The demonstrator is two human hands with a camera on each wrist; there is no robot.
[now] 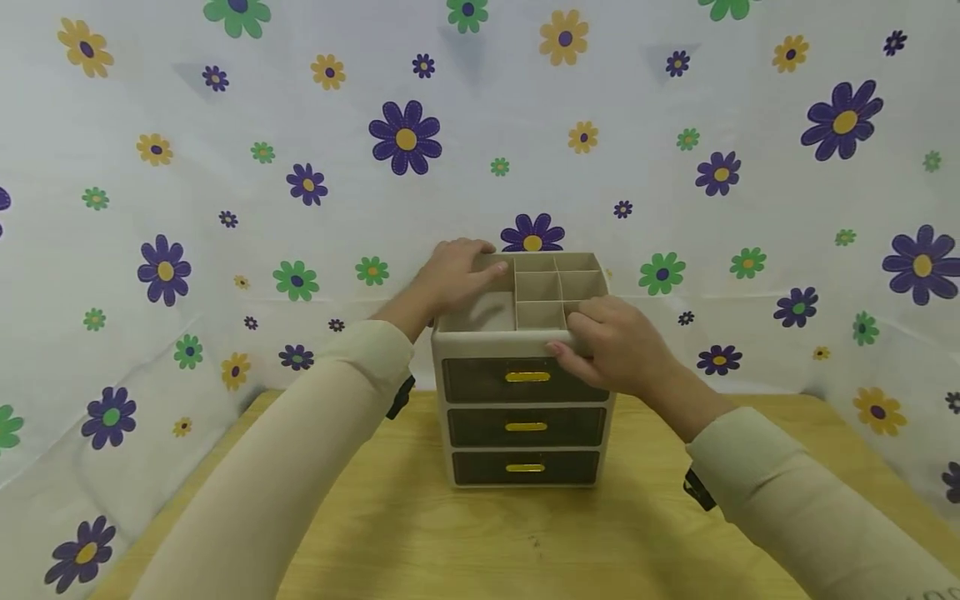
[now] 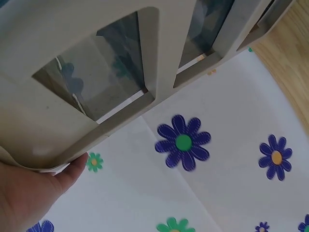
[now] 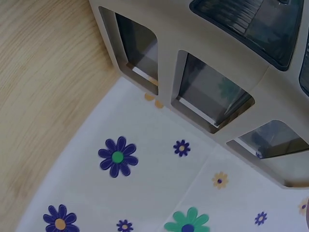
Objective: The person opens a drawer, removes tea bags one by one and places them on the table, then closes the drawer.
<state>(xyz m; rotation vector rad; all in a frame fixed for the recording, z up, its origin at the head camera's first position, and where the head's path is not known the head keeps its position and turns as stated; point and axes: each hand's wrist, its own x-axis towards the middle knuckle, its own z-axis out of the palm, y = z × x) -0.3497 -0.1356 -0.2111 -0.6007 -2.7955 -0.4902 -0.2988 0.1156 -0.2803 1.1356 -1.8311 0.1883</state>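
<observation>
A beige desktop drawer organizer [image 1: 483,344] stands upright with three dark drawers, all closed, each with a gold handle [image 1: 527,377]. Its top has one large compartment [image 1: 491,312] at the left and several small square ones [image 1: 540,315] at the right. My left hand [image 1: 459,275] grips the top rim at the back left corner; in the left wrist view, a finger [image 2: 75,169] lies along the outer edge. At the front right corner my right hand [image 1: 622,343] holds the rim, fingers curled over into a small compartment and thumb against the front. The right wrist view shows mainly the organizer's side [image 3: 166,63] with its window-like openings.
A light wood table [image 1: 480,542] lies under the organizer. Behind and at both sides hangs a white sheet [image 1: 450,208] printed with purple, green and orange flowers, close to the organizer's back. Dark devices [image 1: 699,490] are strapped beneath both sleeves.
</observation>
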